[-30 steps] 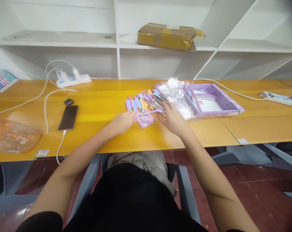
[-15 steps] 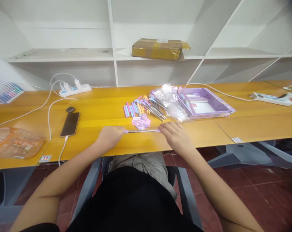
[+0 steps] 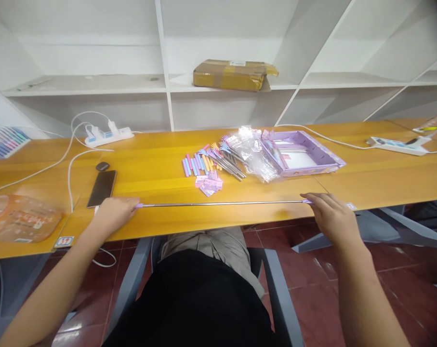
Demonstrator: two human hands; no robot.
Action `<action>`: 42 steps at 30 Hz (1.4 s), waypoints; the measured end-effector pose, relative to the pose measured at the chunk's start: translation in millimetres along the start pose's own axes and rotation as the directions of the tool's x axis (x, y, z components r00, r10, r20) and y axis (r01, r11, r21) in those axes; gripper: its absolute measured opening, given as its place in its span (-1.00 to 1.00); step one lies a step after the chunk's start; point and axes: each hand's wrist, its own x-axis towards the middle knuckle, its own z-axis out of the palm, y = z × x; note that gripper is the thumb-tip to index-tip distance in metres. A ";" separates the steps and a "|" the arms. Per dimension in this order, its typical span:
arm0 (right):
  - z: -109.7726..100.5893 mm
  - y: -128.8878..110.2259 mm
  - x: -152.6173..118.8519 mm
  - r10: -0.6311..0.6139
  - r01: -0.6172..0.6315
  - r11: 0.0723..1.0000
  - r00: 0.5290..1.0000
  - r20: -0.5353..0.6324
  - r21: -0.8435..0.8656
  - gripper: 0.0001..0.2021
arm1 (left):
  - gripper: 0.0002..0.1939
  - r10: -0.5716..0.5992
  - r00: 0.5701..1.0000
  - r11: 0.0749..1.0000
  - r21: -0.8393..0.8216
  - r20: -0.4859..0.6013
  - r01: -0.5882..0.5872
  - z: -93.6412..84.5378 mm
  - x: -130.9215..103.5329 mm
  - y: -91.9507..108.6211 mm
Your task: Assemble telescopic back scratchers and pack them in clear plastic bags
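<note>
A telescopic back scratcher [image 3: 218,204] with a thin metal rod stretches across the front of the table, drawn out long. My left hand [image 3: 117,213] is closed around its purple handle. At the other end, the fingers of my right hand [image 3: 328,212] pinch the purple head, which they mostly cover. Beyond the rod lie several small pink cards [image 3: 209,183] and a group of pastel handle tubes [image 3: 196,165] in purple, blue, pink and yellow. Beside them is a pile of metal rods [image 3: 227,164] with coloured hand-shaped heads.
Clear plastic bags [image 3: 252,154] lie against a purple box [image 3: 312,168] at the right. On the left are a phone [image 3: 101,188], a black earbud-like case [image 3: 102,166], an orange bag [image 3: 26,219] and a power strip [image 3: 110,137]. A taped carton [image 3: 229,76] sits on the shelf.
My hands have moved far apart, left hand leftward and right hand rightward. The back scratcher's rod has extended from short to long between them.
</note>
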 end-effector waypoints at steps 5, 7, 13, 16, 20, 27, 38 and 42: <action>-3.8 -4.2 -10.7 0.229 -0.263 0.953 0.951 0.209 0.152 -0.67 | -0.65 0.062 0.998 0.998 0.019 0.003 -0.062 3.7 1.8 1.5; -9.5 -1.7 -11.4 0.264 -0.313 0.932 0.931 0.250 0.181 -0.66 | -0.65 0.082 0.996 0.997 0.013 0.016 -0.083 4.6 3.8 2.3; -9.8 -23.7 16.2 0.182 -0.212 0.968 0.962 0.204 0.136 -0.68 | -0.67 0.068 0.994 0.998 -0.018 0.082 -0.067 -12.6 19.6 43.8; 2.7 -86.8 52.1 0.006 -0.022 0.989 0.994 0.109 0.144 -0.65 | -0.63 0.063 0.997 0.996 -0.059 0.045 -0.061 -33.5 36.4 100.0; 12.0 -189.7 96.0 -0.194 0.172 0.970 0.974 0.116 0.172 -0.73 | -0.62 0.122 0.992 0.984 -0.129 0.015 -0.119 -51.2 61.3 165.5; 22.5 -221.7 105.3 -0.308 0.251 0.937 0.922 0.236 0.243 -0.83 | -0.56 0.163 0.978 0.980 -0.139 0.129 -0.145 -37.0 64.1 169.5; 42.5 -229.8 104.5 -0.354 0.278 0.896 0.918 0.178 0.347 -0.81 | -0.58 0.132 0.977 0.983 -0.145 0.167 -0.108 -38.3 57.9 166.5; 43.7 -229.8 101.3 -0.370 0.293 0.886 0.914 0.167 0.361 -0.83 | -0.57 0.147 0.975 0.983 -0.133 0.164 -0.126 -35.6 56.9 169.3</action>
